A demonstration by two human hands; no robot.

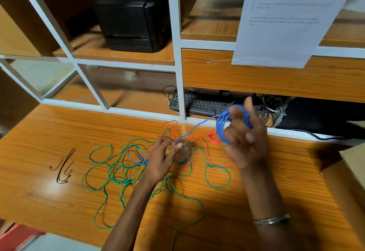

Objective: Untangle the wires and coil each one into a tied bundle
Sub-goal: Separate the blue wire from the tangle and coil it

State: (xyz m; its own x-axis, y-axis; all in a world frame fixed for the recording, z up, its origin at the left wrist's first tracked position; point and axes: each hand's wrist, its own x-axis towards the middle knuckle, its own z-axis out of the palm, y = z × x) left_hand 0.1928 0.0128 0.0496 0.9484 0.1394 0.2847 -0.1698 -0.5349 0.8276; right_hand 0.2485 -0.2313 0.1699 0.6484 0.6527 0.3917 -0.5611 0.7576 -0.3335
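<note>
The right hand is raised above the far right part of the orange wood-grain desk, fingers curled through a coil of thin blue insulated wire wound in several turns around them. The left hand pinches the free run of this blue wire between thumb and fingertips, low over the middle of the desk. From the pinch the wire runs back into the tangle of thin green wire and thin red-orange wire spread across the centre of the desk. The wires appear light, limp and smooth; loops are likely to snag where colours cross, so take hold close to each crossing and feed slack gradually. Open desk lies toward the left edge, beside a few dark twist ties. A white frame rail bounds the far edge; a brown cardboard box crowds the right edge.
</note>
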